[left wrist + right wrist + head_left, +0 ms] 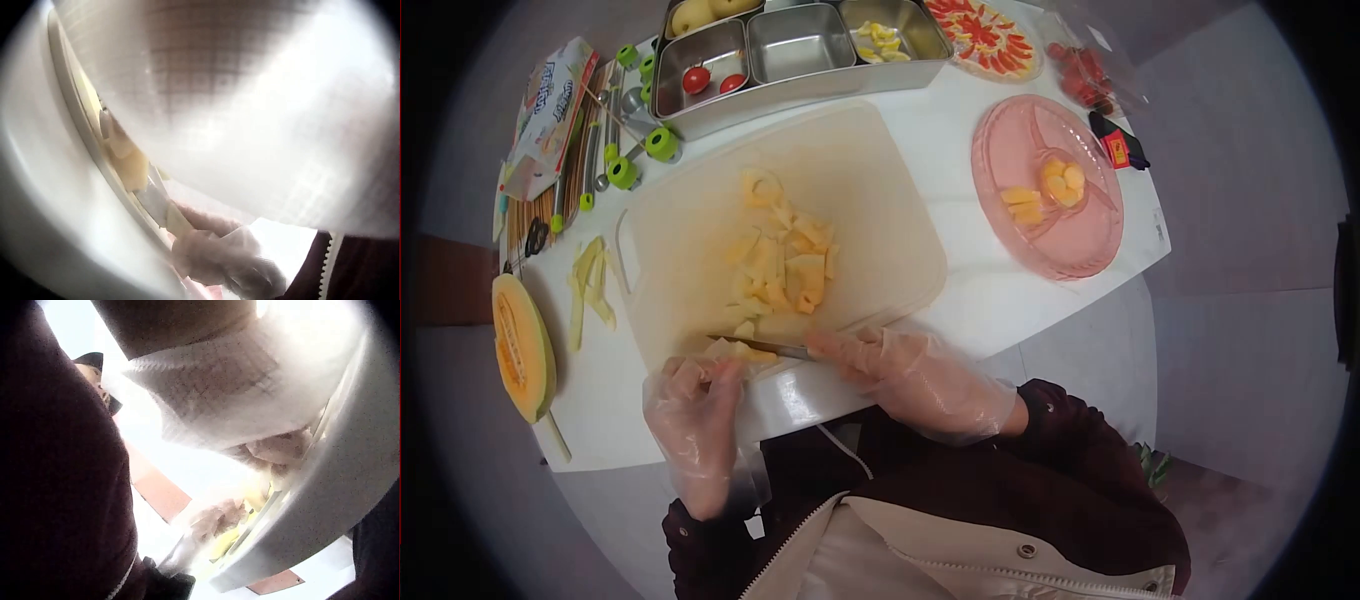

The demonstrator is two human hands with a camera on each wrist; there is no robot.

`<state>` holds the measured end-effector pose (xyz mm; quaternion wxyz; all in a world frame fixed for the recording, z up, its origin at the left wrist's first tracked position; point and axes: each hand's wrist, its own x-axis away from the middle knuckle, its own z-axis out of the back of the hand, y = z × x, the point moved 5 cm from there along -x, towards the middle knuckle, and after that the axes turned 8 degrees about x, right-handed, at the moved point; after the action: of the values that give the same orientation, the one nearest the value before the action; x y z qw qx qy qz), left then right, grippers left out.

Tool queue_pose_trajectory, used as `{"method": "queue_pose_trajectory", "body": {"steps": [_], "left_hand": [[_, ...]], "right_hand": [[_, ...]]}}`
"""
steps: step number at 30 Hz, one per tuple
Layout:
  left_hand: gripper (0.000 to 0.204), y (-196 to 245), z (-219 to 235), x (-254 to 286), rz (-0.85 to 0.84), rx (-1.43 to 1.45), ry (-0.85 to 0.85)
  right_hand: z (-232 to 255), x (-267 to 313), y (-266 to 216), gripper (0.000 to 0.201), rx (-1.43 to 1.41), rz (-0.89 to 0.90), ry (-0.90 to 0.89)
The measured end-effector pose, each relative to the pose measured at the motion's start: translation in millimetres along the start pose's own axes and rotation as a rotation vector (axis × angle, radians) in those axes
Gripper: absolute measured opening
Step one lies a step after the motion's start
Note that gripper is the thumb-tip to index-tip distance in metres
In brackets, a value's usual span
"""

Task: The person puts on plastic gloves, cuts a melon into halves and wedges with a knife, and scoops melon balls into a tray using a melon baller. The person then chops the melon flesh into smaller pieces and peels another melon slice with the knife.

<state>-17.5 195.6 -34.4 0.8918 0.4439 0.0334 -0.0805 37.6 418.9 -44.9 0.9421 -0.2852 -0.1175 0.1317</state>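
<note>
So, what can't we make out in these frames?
Handle of the knife: head view, hidden by the right hand.
Most finger detail of the left hand: left wrist view, behind the blurred plastic glove.
Far end of the steel tray: head view, cut by the top edge.

orange melon pieces point(808, 272), pink tray point(1065, 245), probably maroon sleeves point(1080, 432)

On a white table point(960, 300), a metal tray point(800, 94) holds two tomatoes point(696, 80) and, apart from them, yellow pieces point(884, 38). Right of it: a plate point(992, 73) of red slices point(992, 40), and red fruit point(1084, 78), probably strawberries, in a clear bag point(1106, 42). Left: green-handled tools point(622, 174) beside a printed packet point(552, 110).
</note>
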Motion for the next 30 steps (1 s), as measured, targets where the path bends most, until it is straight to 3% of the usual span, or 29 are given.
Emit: {"method": "queue_pose_trajectory", "body": {"steps": [3, 7, 10, 13, 15, 19, 23, 25, 30], "left_hand": [[0.016, -17.9, -2.6, 5.9, -0.011, 0.124, 0.01], [0.021, -0.4, -3.3, 1.7, -0.047, 0.048, 0.029], [0.022, 0.8, -8.2, 0.4, -0.077, 0.024, -0.086], [0.025, 8.1, -8.8, -0.4, -0.203, -0.006, -0.093], [0.02, 4.6, -7.7, 0.1, -0.179, 0.003, -0.075], [0.017, 2.5, -4.8, -1.0, -0.1, 0.019, -0.039], [0.014, 9.7, -4.1, -7.1, -0.205, -0.149, -0.059], [0.014, 0.5, -8.5, -2.2, -0.166, -0.129, -0.024], [0.016, -10.5, -7.9, 1.6, -0.052, 0.003, 0.021]], "right_hand": [[-9.1, 0.1, 8.6, 0.054, -0.033, -0.046, -0.048], [-2.4, -0.7, 0.7, 0.051, -0.004, -0.067, -0.057], [0.0, -2.3, 0.5, 0.051, 0.001, -0.083, -0.057], [-7.9, -4.0, 9.8, 0.049, -0.054, -0.114, -0.047], [-8.1, -2.4, 9.3, 0.05, 0.203, 0.132, 0.201], [2.9, 0.3, 8.4, 0.051, 0.105, 0.117, 0.179], [25.8, 7.6, 6.9, 0.051, -0.13, -0.055, 0.159], [32.1, 14.5, 7.6, 0.052, -0.27, -0.208, 0.178], [35.9, 22.5, 12.1, 0.049, -0.301, -0.287, 0.124]]}}
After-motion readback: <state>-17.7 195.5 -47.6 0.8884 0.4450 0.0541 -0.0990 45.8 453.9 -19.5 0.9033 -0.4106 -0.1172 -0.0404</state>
